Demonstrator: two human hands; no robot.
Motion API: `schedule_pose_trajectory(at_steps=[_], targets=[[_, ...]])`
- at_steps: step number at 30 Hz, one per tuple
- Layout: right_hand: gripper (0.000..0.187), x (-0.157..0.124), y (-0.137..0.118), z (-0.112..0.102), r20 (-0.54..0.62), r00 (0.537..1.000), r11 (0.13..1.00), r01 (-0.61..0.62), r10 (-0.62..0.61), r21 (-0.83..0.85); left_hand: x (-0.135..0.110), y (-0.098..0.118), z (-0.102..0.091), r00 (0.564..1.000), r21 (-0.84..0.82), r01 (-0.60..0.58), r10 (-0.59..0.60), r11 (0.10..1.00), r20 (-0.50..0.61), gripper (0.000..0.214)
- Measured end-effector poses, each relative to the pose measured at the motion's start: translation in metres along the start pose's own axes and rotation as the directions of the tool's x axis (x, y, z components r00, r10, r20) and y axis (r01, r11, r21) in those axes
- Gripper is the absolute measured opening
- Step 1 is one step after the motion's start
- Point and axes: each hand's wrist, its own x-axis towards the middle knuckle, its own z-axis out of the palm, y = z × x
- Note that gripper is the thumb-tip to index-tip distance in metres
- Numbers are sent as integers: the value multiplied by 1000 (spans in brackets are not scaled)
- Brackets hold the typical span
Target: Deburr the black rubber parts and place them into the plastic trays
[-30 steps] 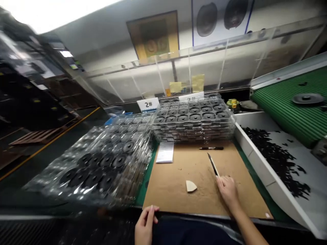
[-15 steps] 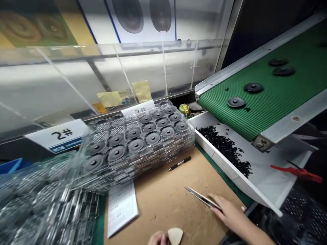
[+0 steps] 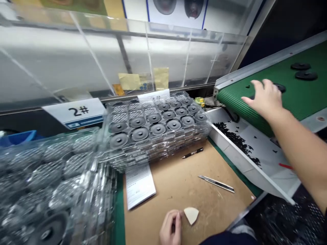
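Observation:
My right hand (image 3: 267,98) reaches over the green conveyor belt (image 3: 288,98) with its fingers spread. A black rubber disc (image 3: 280,87) shows partly behind that hand; the belt directly under the palm is hidden. On the brown board (image 3: 176,180), my left hand (image 3: 171,226) rests with fingers curled together, and whatever they may hold is hidden. Just right of it lies a pale, wedge-shaped piece (image 3: 191,215). A utility knife (image 3: 216,183) lies on the board, apart from both hands.
Stacked clear trays (image 3: 158,129) hold several black discs. More clear trays (image 3: 63,170) are piled at left. A pen (image 3: 192,153) and a paper booklet (image 3: 140,185) lie on the board. A white chute (image 3: 235,153) with black scraps stands below the belt, a red-handled tool (image 3: 285,166) in it.
My right hand has left the utility knife on the board and moved up and right over the belt. The view has swung left, and my left hand stays beside the pale piece.

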Motion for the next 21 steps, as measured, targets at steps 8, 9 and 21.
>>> schedule_pose_trajectory(at_steps=[8,9,21], targets=[[76,3,19,27,-122,992,998,5,-13,-67,-5,4,-3,999,-53,-6,9,999,53,24],[73,-8,8,23,-153,984,995,80,-87,-52,-5,4,-3,998,-65,0,4,998,59,23],[69,-323,-118,29,280,539,483,283,-795,829,-42,46,12,946,-550,265,-102,792,309,81]])
